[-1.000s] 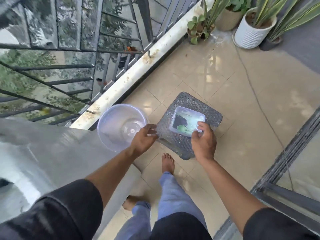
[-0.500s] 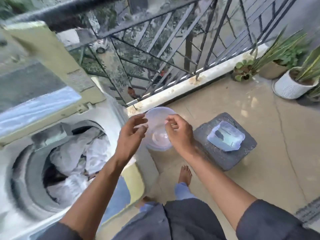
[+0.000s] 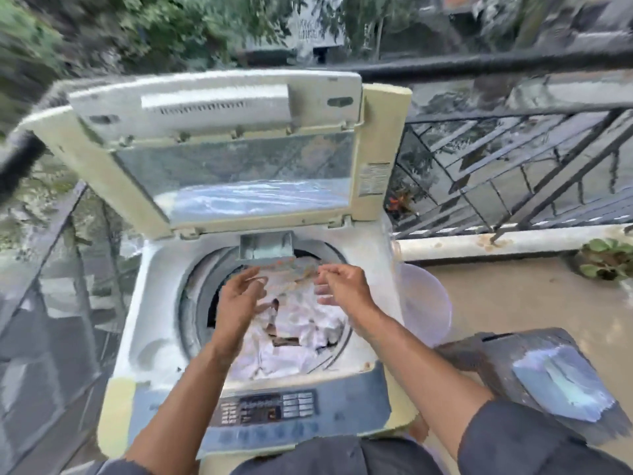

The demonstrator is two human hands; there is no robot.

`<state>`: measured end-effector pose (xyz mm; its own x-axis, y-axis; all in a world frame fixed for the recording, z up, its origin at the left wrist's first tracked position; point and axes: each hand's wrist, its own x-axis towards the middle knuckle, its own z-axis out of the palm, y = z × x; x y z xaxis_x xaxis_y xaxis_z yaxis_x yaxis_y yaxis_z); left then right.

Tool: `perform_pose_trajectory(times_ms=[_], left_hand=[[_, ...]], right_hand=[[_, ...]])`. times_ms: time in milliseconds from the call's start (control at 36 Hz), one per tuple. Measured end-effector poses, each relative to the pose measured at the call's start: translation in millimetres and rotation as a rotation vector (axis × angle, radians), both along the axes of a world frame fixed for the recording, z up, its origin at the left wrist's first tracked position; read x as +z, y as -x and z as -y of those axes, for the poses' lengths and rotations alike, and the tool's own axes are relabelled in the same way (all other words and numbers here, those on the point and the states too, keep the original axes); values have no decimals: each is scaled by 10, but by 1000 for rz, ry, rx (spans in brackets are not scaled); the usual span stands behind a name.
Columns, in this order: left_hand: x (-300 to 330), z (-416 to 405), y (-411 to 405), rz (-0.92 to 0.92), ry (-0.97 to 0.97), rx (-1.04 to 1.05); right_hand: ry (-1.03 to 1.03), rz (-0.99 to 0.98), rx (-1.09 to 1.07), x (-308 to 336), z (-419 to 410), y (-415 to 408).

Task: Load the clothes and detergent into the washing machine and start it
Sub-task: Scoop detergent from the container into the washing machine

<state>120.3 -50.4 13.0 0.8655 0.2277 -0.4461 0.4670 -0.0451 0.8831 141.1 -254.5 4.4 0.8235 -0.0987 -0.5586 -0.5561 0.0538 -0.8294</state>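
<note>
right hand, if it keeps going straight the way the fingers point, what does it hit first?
The right hand points left across the open drum, toward the left hand. That hand looks first in line, with the clothes just below; depth is blurred, so this is uncertain.

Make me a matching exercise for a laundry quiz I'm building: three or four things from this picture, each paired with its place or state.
Things:
1. lid
2. clothes
3. bowl
4. control panel

Places or states:
A. on the floor, right of the washer
B. raised open
C. in the drum
D. on the washer's near edge

Pairs: 1-B, 2-C, 3-A, 4-D
</note>
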Motion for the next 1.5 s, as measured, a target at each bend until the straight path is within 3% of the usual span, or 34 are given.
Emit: perform_pose_trajectory(times_ms=[194,500,889,1500], left_hand=[[-380,-296,-275,-177,150,114],[-633,-467,-615,-355,541,170],[-779,-426,-812,-333,582,225],[-698,-450,-1140,-284,490,162]], right_hand=[[-261,-365,14,-325,-454,-245],[-324,-314,-129,-605,-844,-523],[-454,-244,-310,-689,-943,-614],[-375,-215,-250,-576,-956,-944]])
